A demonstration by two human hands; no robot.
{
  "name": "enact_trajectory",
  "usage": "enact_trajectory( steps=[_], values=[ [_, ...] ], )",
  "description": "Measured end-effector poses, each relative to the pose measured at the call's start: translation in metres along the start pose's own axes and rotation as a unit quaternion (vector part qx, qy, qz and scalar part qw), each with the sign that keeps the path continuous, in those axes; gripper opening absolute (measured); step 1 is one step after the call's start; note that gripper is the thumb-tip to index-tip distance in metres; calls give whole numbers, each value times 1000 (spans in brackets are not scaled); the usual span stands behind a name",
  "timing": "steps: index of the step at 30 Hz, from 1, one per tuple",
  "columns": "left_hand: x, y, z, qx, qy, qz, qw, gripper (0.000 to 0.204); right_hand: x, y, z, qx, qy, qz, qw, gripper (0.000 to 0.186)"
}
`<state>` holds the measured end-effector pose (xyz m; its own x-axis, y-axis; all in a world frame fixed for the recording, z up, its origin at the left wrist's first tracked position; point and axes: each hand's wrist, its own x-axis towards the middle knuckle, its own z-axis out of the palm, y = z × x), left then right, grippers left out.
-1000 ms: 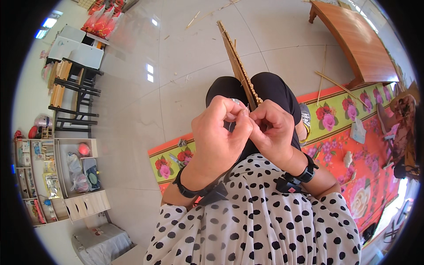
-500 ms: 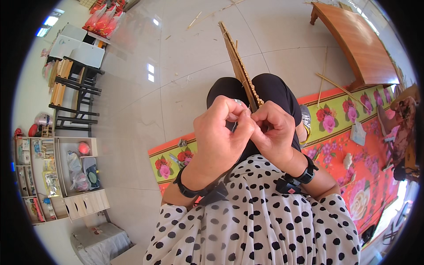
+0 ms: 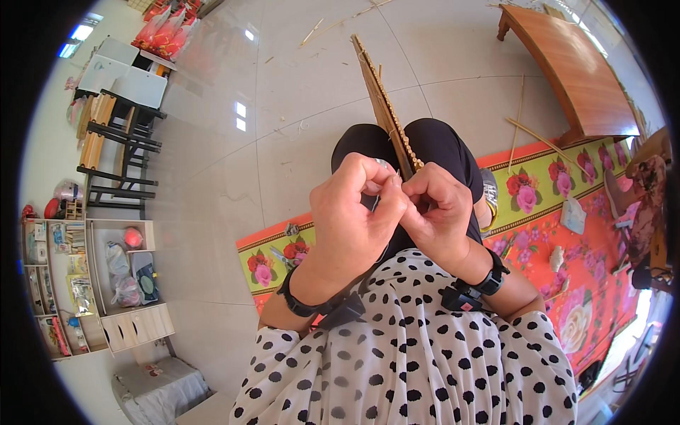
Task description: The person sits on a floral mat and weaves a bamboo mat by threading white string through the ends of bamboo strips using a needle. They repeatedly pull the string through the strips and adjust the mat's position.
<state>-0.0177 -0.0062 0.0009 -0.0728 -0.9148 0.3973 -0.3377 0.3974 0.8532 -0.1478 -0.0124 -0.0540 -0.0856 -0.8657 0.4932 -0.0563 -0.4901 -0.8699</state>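
My left hand (image 3: 358,219) and my right hand (image 3: 435,209) meet over my lap, thumbs and forefingers pinched close together. Something thin and pale or shiny shows at the left fingertips, too small to name, and whatever the right fingertips hold is hidden. Just beyond them a long, tapering bundle of bamboo strips (image 3: 379,99), with a knobbly row of ends along one edge, lies between my knees in black trousers (image 3: 439,142) and points away from me. Its near end is hidden behind my hands.
A flowered mat (image 3: 552,241) lies beneath me, with a white packet (image 3: 572,214). Someone in flowered clothing (image 3: 641,205) is at right. A low wooden table (image 3: 567,64) stands upper right. Loose sticks (image 3: 535,134) lie nearby. Stacked furniture (image 3: 117,142) and shelves (image 3: 127,312) line the left.
The view has shifted very slightly since a second ago, so the bundle and my hands sit a little lower in it. My pinched fingers look almost unchanged.
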Motion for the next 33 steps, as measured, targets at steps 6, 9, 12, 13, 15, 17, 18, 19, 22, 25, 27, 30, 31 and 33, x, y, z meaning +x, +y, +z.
enact_trajectory(
  steps=[6,9,12,13,15,17,18,19,22,25,27,30,31,33],
  values=[
    [0,-3,-1,-6,8,6,1000,7,0,-2,0,2,-8,10,1000,18],
    [1,-8,2,-14,28,32,999,10,0,-1,0,-1,-10,10,1000,17],
    [2,-8,-1,-42,15,28,999,8,1,-4,-2,-3,-13,22,1000,17],
    [1,-8,-2,-61,8,15,998,7,1,-4,-2,1,-13,23,1000,16],
    [1,-8,-5,-82,-5,1,997,5,1,-6,-2,8,-13,24,1000,16],
    [2,-8,-7,-87,-19,-3,996,4,1,-6,-2,14,-21,21,999,15],
    [3,-7,-9,-88,-23,-6,996,4,1,-5,-2,17,-25,20,999,14],
    [3,-5,-10,-89,-27,-8,996,4,0,-5,-2,22,-26,19,999,14],
    [3,-6,-10,-93,-30,-12,995,4,-1,-4,-2,33,-30,15,999,13],
    [3,-3,-14,-88,-59,-40,994,3,0,-4,-2,36,-31,12,999,13],
    [3,-1,-17,-84,-72,-57,992,3,0,-4,-2,38,-34,11,999,12],
    [2,0,-17,-82,-71,-62,992,3,0,-5,-3,32,-40,10,999,12],
    [2,0,-17,-79,-71,-62,992,3,0,-5,-3,32,-40,10,999,12],
    [3,-1,-17,-73,-73,-60,993,3,0,-4,-3,30,-39,10,999,12]
  ],
)
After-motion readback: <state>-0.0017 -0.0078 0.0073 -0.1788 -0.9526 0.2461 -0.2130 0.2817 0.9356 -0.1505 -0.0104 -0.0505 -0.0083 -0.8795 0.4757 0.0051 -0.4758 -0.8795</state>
